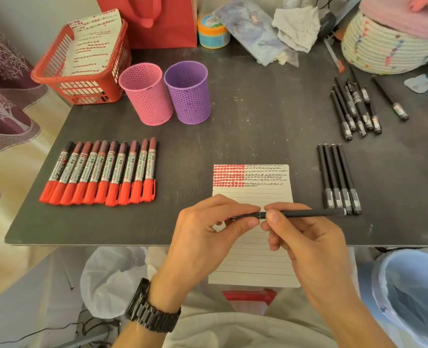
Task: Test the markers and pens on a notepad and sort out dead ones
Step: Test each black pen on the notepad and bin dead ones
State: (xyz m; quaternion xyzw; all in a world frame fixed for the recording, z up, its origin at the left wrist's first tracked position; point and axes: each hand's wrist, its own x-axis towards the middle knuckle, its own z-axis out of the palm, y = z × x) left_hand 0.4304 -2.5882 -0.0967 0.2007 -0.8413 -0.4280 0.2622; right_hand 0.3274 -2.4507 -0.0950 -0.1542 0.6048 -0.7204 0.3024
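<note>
Pen [305,213]: being held level over notepad [253,194].
Left hand [207,229]: cap end being pinched.
Right hand [308,239]: barrel being pinched.

You face a dark, scuffed table [258,116] in soft, even light. A pale wall [32,18] rises behind its far left corner. A purple curtain [2,79] with white tree shapes hangs beside its left edge. Below lies cream floor [19,234], crossed by a black cable [57,330]. A lined blue bin [413,292] stands by the near right corner.
</note>
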